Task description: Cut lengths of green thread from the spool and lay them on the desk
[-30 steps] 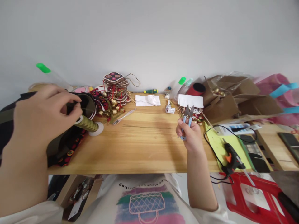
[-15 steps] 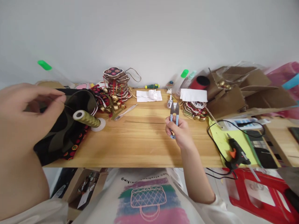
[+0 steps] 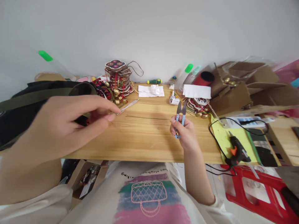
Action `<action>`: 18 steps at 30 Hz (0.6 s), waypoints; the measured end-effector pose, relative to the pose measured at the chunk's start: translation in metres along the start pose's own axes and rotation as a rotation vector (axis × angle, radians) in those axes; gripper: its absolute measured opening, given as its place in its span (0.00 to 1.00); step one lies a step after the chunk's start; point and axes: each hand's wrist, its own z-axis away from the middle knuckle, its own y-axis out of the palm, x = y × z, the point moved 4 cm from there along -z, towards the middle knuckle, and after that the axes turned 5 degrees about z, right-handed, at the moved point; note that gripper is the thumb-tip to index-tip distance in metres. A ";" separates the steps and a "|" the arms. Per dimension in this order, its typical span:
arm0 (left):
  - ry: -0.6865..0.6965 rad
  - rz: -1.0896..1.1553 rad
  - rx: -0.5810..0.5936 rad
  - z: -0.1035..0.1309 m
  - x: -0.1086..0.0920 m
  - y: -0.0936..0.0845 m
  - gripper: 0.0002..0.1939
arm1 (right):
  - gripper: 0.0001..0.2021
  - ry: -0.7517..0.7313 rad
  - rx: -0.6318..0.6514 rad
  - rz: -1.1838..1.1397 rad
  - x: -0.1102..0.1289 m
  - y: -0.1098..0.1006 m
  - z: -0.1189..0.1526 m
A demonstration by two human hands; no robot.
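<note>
My left hand is raised over the left part of the wooden table, thumb and forefinger pinched together near a clear pen-like tool. A fine thread seems to be in the pinch, but it is too thin to make out clearly. The gold thread spool is hidden, behind this hand. Over the right middle of the table, my right hand holds blue-handled thread snips, their blades apart and pointing at the wall. Thin strands lie on the wood between the hands.
Stacked ornaments with bells stand at the back left. White paper, a screwdriver and a small bottle lie along the back. At right are cardboard boxes and a black glue gun with its cable.
My left hand has moved right, from beside the spool to over the table, and now covers the spool. The view has shifted slightly; my right hand still holds the snips.
</note>
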 end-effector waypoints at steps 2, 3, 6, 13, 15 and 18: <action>0.165 -0.328 0.168 -0.007 -0.007 0.024 0.08 | 0.17 -0.005 -0.050 -0.016 -0.003 -0.013 0.006; 0.236 -0.411 0.240 -0.010 -0.008 0.036 0.07 | 0.16 -0.011 -0.078 -0.025 -0.004 -0.019 0.009; 0.339 -0.432 0.378 -0.014 -0.004 0.067 0.08 | 0.16 -0.037 -0.175 -0.052 -0.006 -0.041 0.018; 0.209 -0.386 0.704 -0.003 0.023 0.139 0.10 | 0.14 -0.083 -0.358 -0.092 -0.013 -0.088 0.038; 0.144 -0.388 0.802 0.002 0.034 0.160 0.10 | 0.14 -0.083 -0.406 -0.113 -0.017 -0.098 0.043; 0.064 -0.321 0.888 0.011 0.052 0.190 0.11 | 0.14 -0.071 -0.456 -0.109 -0.022 -0.110 0.049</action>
